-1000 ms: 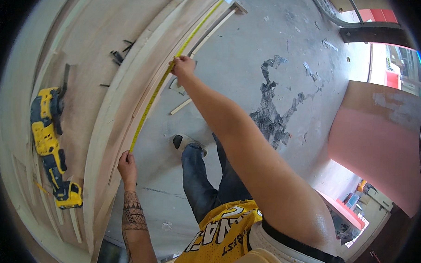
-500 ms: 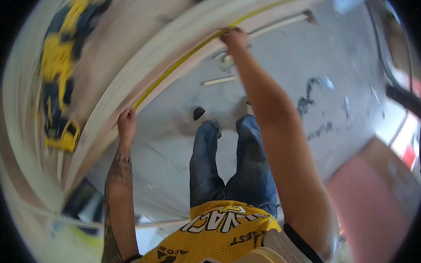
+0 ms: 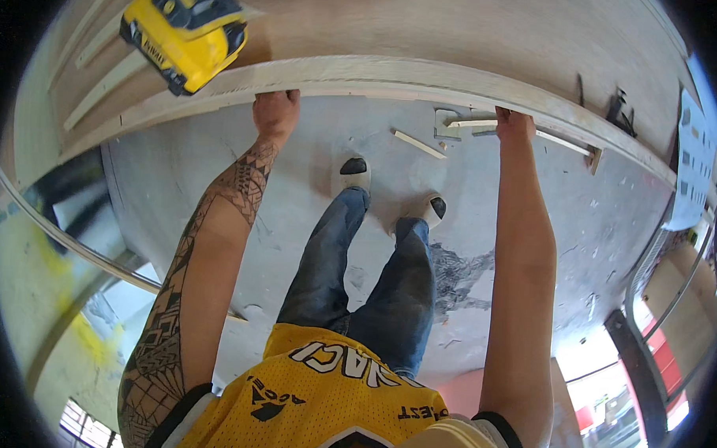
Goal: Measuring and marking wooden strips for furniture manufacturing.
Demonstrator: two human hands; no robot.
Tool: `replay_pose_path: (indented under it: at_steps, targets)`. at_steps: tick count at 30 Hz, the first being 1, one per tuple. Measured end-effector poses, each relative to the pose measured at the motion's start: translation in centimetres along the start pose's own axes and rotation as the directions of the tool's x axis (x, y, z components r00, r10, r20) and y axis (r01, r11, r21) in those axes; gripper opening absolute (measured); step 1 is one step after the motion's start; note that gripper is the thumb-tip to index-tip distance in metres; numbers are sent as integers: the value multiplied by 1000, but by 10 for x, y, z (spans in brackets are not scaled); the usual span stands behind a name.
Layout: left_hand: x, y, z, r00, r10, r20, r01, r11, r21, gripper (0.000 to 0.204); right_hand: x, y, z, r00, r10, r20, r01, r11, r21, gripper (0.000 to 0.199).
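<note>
A long pale wooden board (image 3: 395, 74) runs across the view along the near edge of a work surface. My left hand (image 3: 275, 112) is closed at its near edge, left of the middle, with its fingertips hidden. Farther right, my right hand (image 3: 515, 123) is also closed on that edge, its fingers partly out of sight behind the wood. No yellow tape measure shows along the board now. A yellow and black cordless power tool (image 3: 193, 40) rests on the surface beyond my left hand.
Thin wooden strips (image 3: 103, 89) lie at the far left. Wood offcuts (image 3: 419, 144) lie on the grey floor (image 3: 313, 155) near my shoes. A dark tool (image 3: 621, 111) sits on the surface at the right, near a pale perforated panel (image 3: 690, 164).
The view has swung, and the board now runs level across it. The yellow tape measure stretched between my hands is gone from sight. Both hands remain at the board's near edge.
</note>
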State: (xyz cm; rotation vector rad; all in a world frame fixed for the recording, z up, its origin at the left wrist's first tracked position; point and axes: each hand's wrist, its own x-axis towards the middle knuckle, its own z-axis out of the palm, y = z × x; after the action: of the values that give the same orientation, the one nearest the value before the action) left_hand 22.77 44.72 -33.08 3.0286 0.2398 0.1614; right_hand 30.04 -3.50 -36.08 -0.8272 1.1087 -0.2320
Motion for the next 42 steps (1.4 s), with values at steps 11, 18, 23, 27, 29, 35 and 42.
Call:
replay_pose_path:
  at_steps: [11, 18, 23, 27, 29, 35, 42]
  targets:
    - [-4, -5, 13, 994, -84, 64, 86, 996, -25, 49, 9, -2, -3, 1000, 11, 24, -10, 999, -39, 29]
    - [-2, -13, 22, 992, -61, 110, 64, 998, -25, 50, 19, -2, -5, 999, 26, -31, -28, 996, -82, 27]
    - [-4, -10, 20, 996, -61, 67, 64, 997, -37, 49, 26, -1, -8, 995, 43, 86, -42, 999, -17, 29]
    - [-4, -8, 19, 996, -69, 62, 72, 996, -57, 46, 31, 0, -11, 998, 28, 56, -25, 998, -58, 29]
    - [-4, -7, 19, 997, -67, 45, 69, 997, -37, 45, 34, 0, -12, 996, 31, 86, -25, 998, -66, 28]
    - [-3, -7, 20, 999, -48, 14, 49, 998, -29, 41, 33, -2, -13, 994, 62, 94, -55, 996, -68, 25]
    - [-1, -5, 15, 994, -92, 57, 96, 993, -76, 38, 26, -3, -9, 997, 55, 50, -50, 995, -92, 25]
